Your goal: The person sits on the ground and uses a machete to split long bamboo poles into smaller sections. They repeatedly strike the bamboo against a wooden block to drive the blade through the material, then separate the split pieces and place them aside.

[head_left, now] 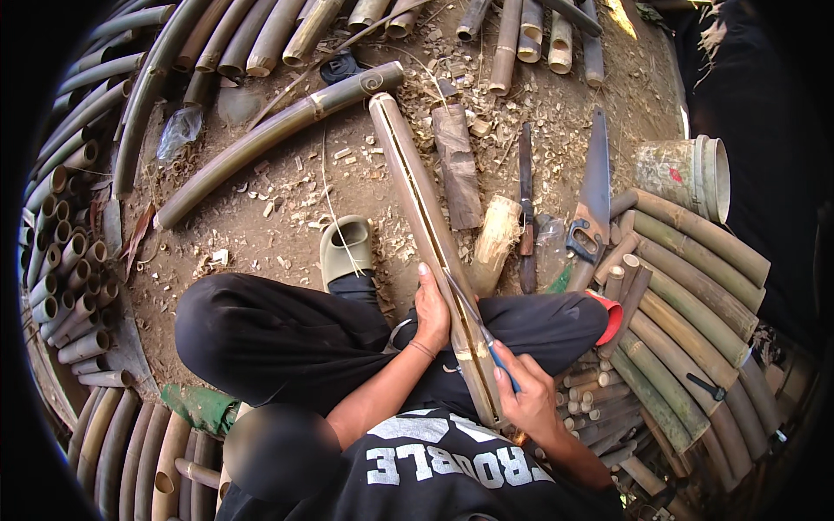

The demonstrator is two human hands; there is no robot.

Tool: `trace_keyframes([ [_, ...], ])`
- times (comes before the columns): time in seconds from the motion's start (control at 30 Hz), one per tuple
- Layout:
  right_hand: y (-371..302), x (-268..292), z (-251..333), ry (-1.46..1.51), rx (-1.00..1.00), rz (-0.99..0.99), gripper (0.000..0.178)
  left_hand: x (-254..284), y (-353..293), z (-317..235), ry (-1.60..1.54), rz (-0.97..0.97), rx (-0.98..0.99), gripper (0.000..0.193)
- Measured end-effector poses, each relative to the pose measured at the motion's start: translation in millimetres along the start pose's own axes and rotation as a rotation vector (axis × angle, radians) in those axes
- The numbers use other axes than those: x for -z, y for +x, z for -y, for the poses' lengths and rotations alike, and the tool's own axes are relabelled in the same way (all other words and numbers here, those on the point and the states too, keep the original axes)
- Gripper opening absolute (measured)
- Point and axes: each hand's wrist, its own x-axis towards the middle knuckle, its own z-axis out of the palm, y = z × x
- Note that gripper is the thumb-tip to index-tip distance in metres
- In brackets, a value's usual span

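A long bamboo tube (415, 204) with a narrow slit down its length slants across my lap, its far end above the ground. My left hand (432, 308) grips its left side about midway, thumb pointing up along it. In my right hand (530, 399) is a knife with a blue handle (504, 363). Its slim blade (467, 306) lies along the slit, the tip near my left thumb. How deep the blade sits I cannot tell.
A handsaw (594, 187), a chisel-like tool (526, 191) and a wood block (456, 165) lie ahead, near a bucket (682, 174). Another bamboo tube (278, 135) rests at left among shavings. Bamboo pieces (686, 295) are stacked right, left and far. My crossed legs wear dark trousers (278, 317).
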Motion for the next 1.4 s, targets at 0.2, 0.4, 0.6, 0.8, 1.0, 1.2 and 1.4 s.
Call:
trace_keyframes([
  [0.2,32.4,-18.6,-7.7,0.056,0.058,-0.066,0.04,-0.4,-2.3,-8.9,0.045,-0.021,-0.028,0.081],
  [0.4,58.8,-36.8,-10.9,0.06,0.11,-0.126,0.037,6.5,9.4,-4.1,0.169,-0.094,-0.11,0.082],
  [0.6,96.7,-52.6,-9.9,0.095,0.051,-0.147,0.036,4.1,9.8,-10.5,0.37,-0.151,-0.168,0.085],
  [0.8,159.7,-72.9,-2.3,0.074,0.065,-0.206,0.035,6.0,9.7,-1.9,0.336,-0.167,-0.223,0.081],
  [1.0,229.8,-90.4,-2.4,0.114,0.103,-0.278,0.036,4.2,10.9,-2.8,0.36,-0.147,-0.241,0.082],
  [1.2,260.2,-94.7,1.1,0.108,0.067,-0.273,0.036,3.6,13.4,-5.9,0.388,-0.183,-0.223,0.082],
  [1.4,306.4,-101.9,17.3,0.048,-0.044,-0.202,0.037,4.1,14.1,-1.8,0.38,-0.184,-0.291,0.084],
])
